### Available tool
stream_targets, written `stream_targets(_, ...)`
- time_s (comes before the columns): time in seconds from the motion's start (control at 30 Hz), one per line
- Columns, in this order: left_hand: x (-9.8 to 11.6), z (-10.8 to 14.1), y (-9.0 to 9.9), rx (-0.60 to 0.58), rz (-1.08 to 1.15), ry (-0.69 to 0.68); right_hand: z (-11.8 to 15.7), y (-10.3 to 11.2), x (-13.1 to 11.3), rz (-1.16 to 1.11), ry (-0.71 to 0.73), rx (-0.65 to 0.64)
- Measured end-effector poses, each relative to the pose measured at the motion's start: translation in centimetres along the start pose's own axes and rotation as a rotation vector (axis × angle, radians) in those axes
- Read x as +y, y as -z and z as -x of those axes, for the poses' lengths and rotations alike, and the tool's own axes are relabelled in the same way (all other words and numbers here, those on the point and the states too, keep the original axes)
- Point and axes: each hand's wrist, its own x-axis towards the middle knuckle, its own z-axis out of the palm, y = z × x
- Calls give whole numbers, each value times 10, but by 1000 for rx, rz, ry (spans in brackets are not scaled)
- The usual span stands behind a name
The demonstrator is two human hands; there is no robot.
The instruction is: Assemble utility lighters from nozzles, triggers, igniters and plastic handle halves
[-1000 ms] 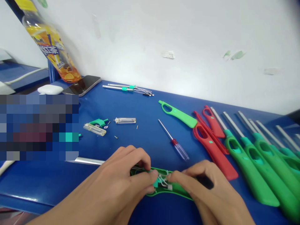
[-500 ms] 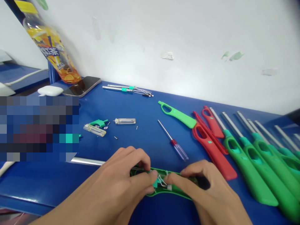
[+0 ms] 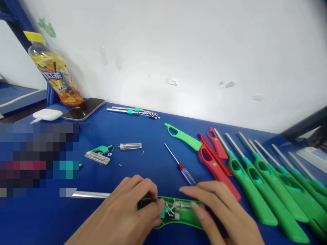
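An opened green gas lighter [image 3: 189, 222] lies low in the middle of the view, its shell exposing white wires, a teal trigger piece and a clear fuel tank [image 3: 182, 204]. The metal tube [image 3: 92, 195] of this lighter sticks out to the left. My left hand [image 3: 127, 209] is closed on the trigger end, thumb and forefinger pinching there; the fingers cover part of the insides. Over the right end of the shell, my right hand [image 3: 219, 211] has its fingers stretched apart, one digit against the fuel tank. Beyond it lies a screwdriver [image 3: 180, 165] with a clear purple handle.
Several green lighters [image 3: 263, 183] lie at right, beside red shells [image 3: 217, 166] and a light green shell [image 3: 183, 136]. Clear tanks [image 3: 130, 146], screws and metal tubes [image 3: 122, 110] are scattered farther back. A phone [image 3: 84, 109] and drink bottle [image 3: 56, 75] stand back left.
My right hand's fingers have spread and lifted off the wires, uncovering the clear fuel tank. My left hand keeps its pinch. The camera view has shifted, so the table sits lower.
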Motion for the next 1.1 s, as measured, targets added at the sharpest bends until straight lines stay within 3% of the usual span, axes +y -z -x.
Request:
stream_targets(0.13, -4, 1, 5, -47, -21, -33, -41, 12, 9, 145, 0, 60)
stream_targets(0.23, -12, 4, 12, -37, -70, -97, -78, 18, 26, 287, 27, -38)
stream_targets(0.33, -23, 6, 19, 54, -67, -146, -106, 14, 44, 383, 38, -142)
stream_targets(0.4, -31, 6, 22, 179, -50, -142, -116, 8, 52, 442, 30, -208)
stream_targets(0.57, -38, 3, 27, 222, -63, -137, -122, -9, 59, 547, 20, -333)
stream_targets(0.87, -34, 9, 35, 160, -94, -60, -114, -29, 75, 570, -6, -282)
stream_targets(0.97, -33, 9, 38, 156, -114, -36, -116, -25, 74, 532, 3, -223)
stream_targets(1.1, -32, 8, 43, 222, -238, -36, -113, 3, 58, 444, 13, -89)
